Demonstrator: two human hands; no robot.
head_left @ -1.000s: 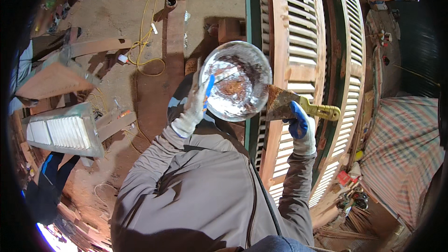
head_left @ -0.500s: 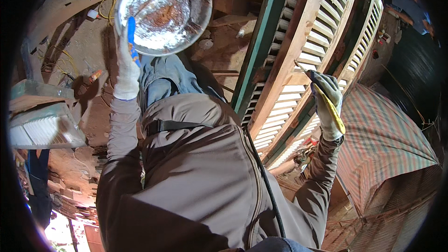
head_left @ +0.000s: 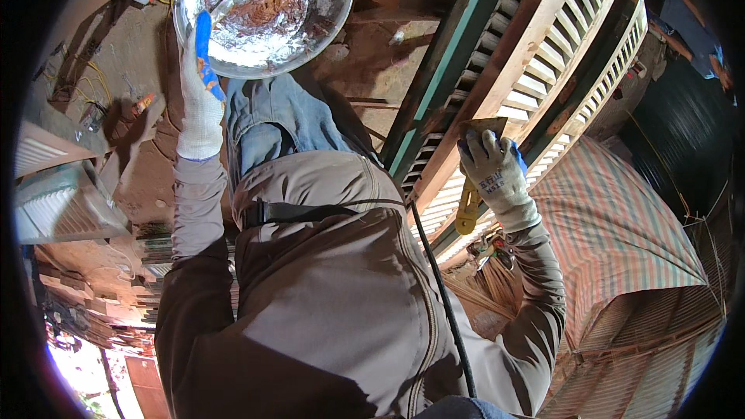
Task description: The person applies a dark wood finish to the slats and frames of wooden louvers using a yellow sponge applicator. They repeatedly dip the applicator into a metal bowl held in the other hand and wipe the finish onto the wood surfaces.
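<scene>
My left hand (head_left: 203, 97), in a white work glove with blue coating, grips the rim of a round metal basin (head_left: 335, 37) at the upper left. Reddish-brown paste (head_left: 272, 1) lies in the basin over a whitish, smeared bottom, and a thin stick-like line crosses it. In my gloved right hand (head_left: 494, 174) is a putty knife (head_left: 467, 209) with a yellow handle. Its dark blade is at the wooden frame of a louvered shutter (head_left: 504, 89); whether it touches cannot be told. My right fingers are wrapped round the tool, back of the glove upward.
A dark green-edged frame (head_left: 434, 81) and a second louvered panel (head_left: 601, 81) stand beside the shutter. A striped tarpaulin (head_left: 613, 225) hangs at the right. Louvered pieces (head_left: 70, 209) are at the left, near yellow cord (head_left: 101, 81). Another person's arm (head_left: 683, 46) shows at the far right.
My right hand has moved left and turned over, bringing the putty knife's blade across the shutter frame. The basin in my left hand has shifted slightly up and left.
</scene>
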